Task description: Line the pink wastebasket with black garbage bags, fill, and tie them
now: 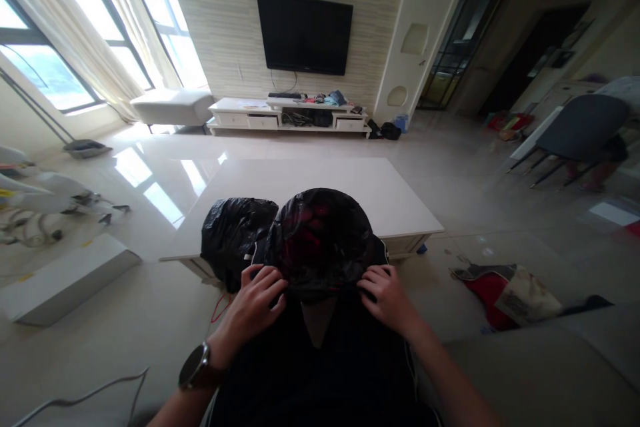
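A black plastic bag (325, 213) with a round, wide mouth is in front of my lap, at the near edge of the table. Dark reddish, rounded things (306, 230) show dimly in it; their kind is hard to make out. My left hand (261, 293) has its fingers curled on the bag's near left rim, with a watch on that wrist. At the near right rim, my right hand (384, 293) pinches the same plastic. A second black plastic bag (233, 230) stands close by on the left, its contents hidden.
The white low table (320, 173) lies just beyond the bags. A long white box (73, 277) is on the floor at left. Cloth items (520, 293) lie at right by a sofa (550, 367). A TV cabinet (295, 113) and a chair (583, 127) stand farther off.
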`<move>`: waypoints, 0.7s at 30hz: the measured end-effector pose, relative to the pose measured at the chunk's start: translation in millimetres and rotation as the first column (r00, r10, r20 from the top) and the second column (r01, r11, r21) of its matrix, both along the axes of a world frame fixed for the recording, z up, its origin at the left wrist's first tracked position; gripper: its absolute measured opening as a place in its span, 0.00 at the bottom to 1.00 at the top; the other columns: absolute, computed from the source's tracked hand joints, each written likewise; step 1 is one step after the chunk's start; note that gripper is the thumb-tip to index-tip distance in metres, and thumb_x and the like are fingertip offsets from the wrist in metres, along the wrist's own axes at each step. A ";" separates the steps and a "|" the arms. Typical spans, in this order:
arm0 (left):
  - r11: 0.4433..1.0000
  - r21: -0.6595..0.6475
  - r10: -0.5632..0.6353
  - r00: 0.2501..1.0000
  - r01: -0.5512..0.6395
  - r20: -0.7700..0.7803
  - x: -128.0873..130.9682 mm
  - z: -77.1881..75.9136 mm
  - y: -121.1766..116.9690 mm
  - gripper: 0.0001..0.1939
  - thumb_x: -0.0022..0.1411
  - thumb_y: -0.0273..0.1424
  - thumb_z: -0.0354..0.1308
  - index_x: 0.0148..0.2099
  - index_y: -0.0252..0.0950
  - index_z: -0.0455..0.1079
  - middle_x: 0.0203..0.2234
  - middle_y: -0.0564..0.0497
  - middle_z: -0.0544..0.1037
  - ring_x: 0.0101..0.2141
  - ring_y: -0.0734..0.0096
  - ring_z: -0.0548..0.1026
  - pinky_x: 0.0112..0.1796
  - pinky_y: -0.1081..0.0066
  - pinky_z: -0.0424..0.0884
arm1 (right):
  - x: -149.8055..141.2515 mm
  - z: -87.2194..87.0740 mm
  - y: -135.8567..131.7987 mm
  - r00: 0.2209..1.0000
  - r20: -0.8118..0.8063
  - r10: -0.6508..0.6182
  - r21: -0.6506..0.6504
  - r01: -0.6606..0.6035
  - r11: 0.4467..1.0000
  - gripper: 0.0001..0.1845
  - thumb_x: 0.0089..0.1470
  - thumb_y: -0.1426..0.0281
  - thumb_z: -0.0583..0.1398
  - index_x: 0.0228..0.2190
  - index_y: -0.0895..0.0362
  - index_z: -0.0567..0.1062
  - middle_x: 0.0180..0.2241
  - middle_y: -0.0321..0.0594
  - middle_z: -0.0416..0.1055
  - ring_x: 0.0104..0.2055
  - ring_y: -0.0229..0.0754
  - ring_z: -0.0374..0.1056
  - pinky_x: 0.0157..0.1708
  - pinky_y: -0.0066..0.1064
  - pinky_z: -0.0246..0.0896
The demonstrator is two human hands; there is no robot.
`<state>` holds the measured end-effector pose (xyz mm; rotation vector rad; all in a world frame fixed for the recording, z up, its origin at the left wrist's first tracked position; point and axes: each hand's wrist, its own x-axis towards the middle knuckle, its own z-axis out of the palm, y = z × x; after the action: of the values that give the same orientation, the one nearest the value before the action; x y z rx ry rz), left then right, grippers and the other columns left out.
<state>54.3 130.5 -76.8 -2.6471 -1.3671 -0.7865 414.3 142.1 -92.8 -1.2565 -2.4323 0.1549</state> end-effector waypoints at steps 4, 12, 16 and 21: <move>0.996 -0.083 0.017 1.000 -0.019 -0.018 -8.6 -26.4 -17.6 0.17 0.69 0.26 0.56 0.57 0.43 0.74 0.53 0.47 0.81 0.58 0.56 0.75 0.61 0.52 0.59 | -9.2 -23.0 -15.7 0.994 -0.001 -0.112 -0.073 0.112 0.991 0.15 0.63 0.75 0.60 0.49 0.51 0.79 0.58 0.47 0.74 0.69 0.55 0.59 0.61 0.50 0.51; 0.953 -0.248 0.167 0.984 -0.177 -0.062 19.8 -68.9 -1.0 0.24 0.61 0.25 0.58 0.59 0.44 0.77 0.61 0.40 0.75 0.66 0.45 0.67 0.66 0.42 0.59 | -33.2 -41.3 -2.8 0.970 0.129 -0.206 -0.141 0.224 0.964 0.31 0.57 0.71 0.63 0.62 0.51 0.73 0.74 0.55 0.49 0.78 0.64 0.36 0.66 0.57 0.49; 0.926 -0.287 0.262 0.965 -0.246 0.017 30.5 -72.5 12.9 0.23 0.59 0.25 0.59 0.56 0.43 0.77 0.62 0.39 0.74 0.67 0.44 0.66 0.67 0.38 0.54 | -36.1 -39.9 11.1 0.941 0.157 -0.301 -0.127 0.321 0.938 0.32 0.56 0.71 0.62 0.63 0.52 0.72 0.74 0.53 0.51 0.77 0.66 0.36 0.64 0.60 0.51; 0.901 -0.350 0.345 0.912 -0.255 0.223 31.0 -75.2 28.4 0.22 0.63 0.28 0.56 0.59 0.37 0.71 0.56 0.38 0.76 0.61 0.46 0.72 0.64 0.42 0.64 | -38.9 -34.9 24.6 0.922 0.093 -0.375 -0.209 0.386 0.899 0.31 0.58 0.68 0.62 0.63 0.52 0.71 0.72 0.58 0.53 0.75 0.67 0.43 0.62 0.61 0.53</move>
<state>85.3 158.9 -152.1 -2.4990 -2.0805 -1.0032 375.4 166.7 -127.8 -1.8313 -2.2000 0.2947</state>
